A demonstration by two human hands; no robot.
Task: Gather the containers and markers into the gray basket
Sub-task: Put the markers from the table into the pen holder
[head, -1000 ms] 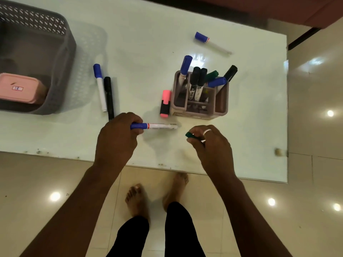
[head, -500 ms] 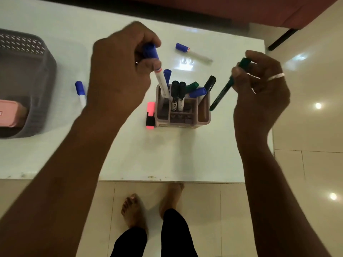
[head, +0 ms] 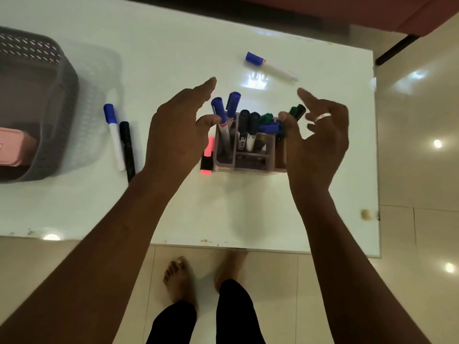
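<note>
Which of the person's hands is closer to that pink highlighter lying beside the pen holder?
Left. The left hand is just above and beside the pink highlighter, thumb close over it. The right hand is across the pen holder, on its far side.

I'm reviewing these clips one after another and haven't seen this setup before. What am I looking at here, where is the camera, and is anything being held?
The camera sits on a person's head, looking down at their bare hands over a white table. The left hand and right hand are open on either side of a pen holder full of markers; neither holds anything. Loose on the table lie a blue-capped marker, a pink highlighter, and a blue-capped and black marker pair. The gray basket at left contains a pink container.
</note>
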